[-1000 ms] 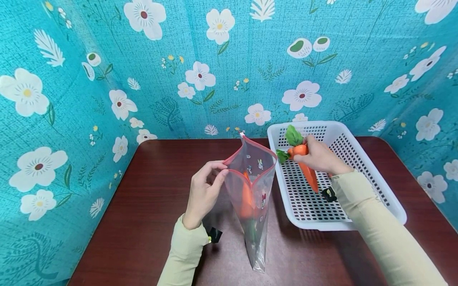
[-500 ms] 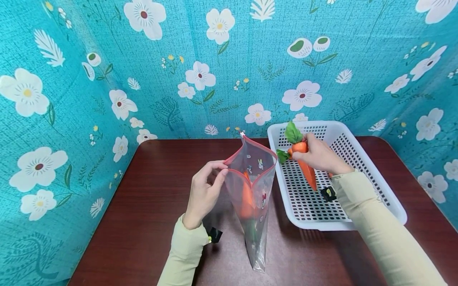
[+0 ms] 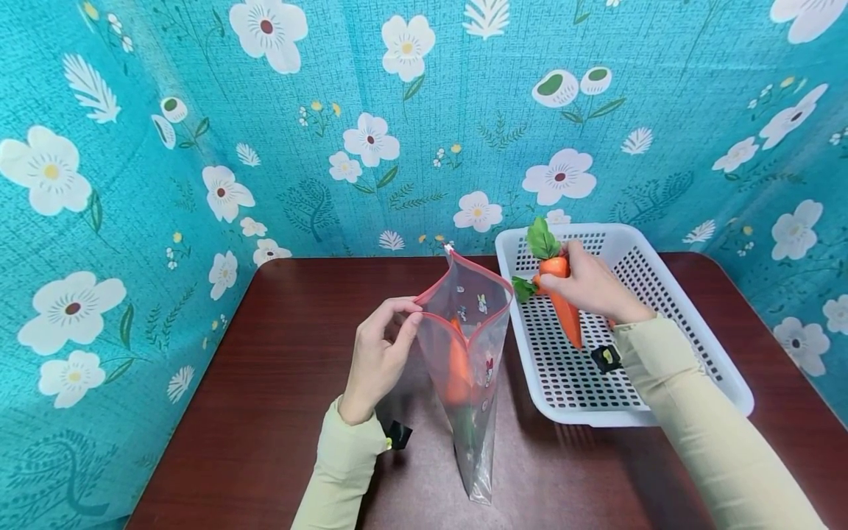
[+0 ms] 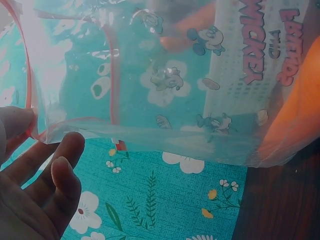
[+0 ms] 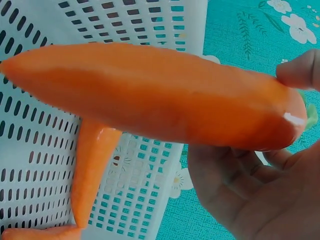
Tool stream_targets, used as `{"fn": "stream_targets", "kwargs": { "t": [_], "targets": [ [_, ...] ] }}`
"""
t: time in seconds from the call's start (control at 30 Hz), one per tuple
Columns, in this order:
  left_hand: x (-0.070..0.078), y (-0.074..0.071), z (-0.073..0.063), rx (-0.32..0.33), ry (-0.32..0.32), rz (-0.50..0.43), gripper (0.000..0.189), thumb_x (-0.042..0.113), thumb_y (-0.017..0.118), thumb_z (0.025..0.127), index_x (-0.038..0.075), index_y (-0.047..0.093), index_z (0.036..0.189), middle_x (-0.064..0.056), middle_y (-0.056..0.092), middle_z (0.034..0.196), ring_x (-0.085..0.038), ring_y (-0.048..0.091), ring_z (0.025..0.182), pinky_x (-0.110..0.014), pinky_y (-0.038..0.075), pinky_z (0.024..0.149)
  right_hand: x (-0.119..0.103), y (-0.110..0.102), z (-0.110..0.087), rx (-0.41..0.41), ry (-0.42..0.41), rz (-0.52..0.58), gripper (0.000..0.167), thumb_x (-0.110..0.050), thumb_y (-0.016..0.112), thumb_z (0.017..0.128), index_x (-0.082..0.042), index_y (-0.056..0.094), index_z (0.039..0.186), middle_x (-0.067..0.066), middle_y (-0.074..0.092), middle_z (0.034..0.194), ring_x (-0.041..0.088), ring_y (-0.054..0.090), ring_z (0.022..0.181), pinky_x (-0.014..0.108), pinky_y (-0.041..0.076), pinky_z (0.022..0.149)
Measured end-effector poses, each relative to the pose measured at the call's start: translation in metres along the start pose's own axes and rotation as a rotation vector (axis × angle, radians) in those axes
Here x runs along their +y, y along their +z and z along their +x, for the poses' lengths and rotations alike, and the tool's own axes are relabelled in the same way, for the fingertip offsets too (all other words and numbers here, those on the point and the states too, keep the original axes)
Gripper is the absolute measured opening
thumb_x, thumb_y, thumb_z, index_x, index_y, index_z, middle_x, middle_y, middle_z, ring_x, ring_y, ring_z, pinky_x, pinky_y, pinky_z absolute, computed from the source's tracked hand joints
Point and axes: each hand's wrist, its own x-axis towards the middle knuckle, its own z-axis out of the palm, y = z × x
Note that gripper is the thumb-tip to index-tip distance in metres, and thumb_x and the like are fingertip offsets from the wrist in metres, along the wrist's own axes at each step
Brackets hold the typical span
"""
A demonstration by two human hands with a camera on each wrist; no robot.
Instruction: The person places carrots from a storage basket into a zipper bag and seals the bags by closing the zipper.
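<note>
My left hand (image 3: 379, 357) pinches the red-edged rim of a clear zip bag (image 3: 492, 335) printed with cartoon figures, whose mouth gapes. Inside the bag stands an orange carrot (image 3: 458, 368), leaf end down. Over the white basket my right hand (image 3: 592, 285) grips another carrot (image 3: 567, 320) near its leafy top, thumb and fingers on either side. This carrot tilts with its leaves up and its tip down; in the right wrist view it lies across the frame above the basket's mesh. The left wrist view shows the bag close up, fingers at its rim.
The white plastic basket (image 3: 583, 420) stands on the right of the dark red table (image 3: 278, 383). More carrots lie in it, one seen below the held carrot (image 5: 92, 170); green leaves (image 3: 523, 290) overhang its left rim. A teal flowered cloth (image 3: 411, 110) hangs behind.
The carrot in my right hand has risen slightly and swung more upright, its tip moving up and a little left. My left hand and the bag have stayed put.
</note>
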Motion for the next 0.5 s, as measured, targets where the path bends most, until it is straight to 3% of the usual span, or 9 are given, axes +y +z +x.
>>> {"fn": "stream_targets", "kwargs": {
  "t": [0.3,0.5],
  "targets": [
    [0.001,0.001,-0.001,-0.003,0.012,-0.011,0.013,0.01,0.062,0.094,0.011,0.065,0.107,-0.006,0.068,0.108,-0.01,0.05,0.06,-0.026,0.045,0.049,-0.005,-0.005,-0.005,0.034,-0.038,0.051,0.048,-0.032,0.051,0.095,0.003,0.034,0.124,0.022,0.055,0.105,0.027,0.057,0.076,0.033,0.047,0.062],
    [0.002,0.002,-0.001,-0.002,0.006,-0.013,0.015,0.008,0.063,0.093,0.01,0.065,0.107,-0.007,0.068,0.109,-0.01,0.05,0.061,-0.023,0.045,0.05,-0.012,-0.01,-0.009,0.07,-0.042,0.115,0.05,-0.032,0.05,0.096,0.002,0.032,0.128,0.024,0.054,0.112,0.029,0.059,0.083,0.033,0.049,0.066]
  ]
}}
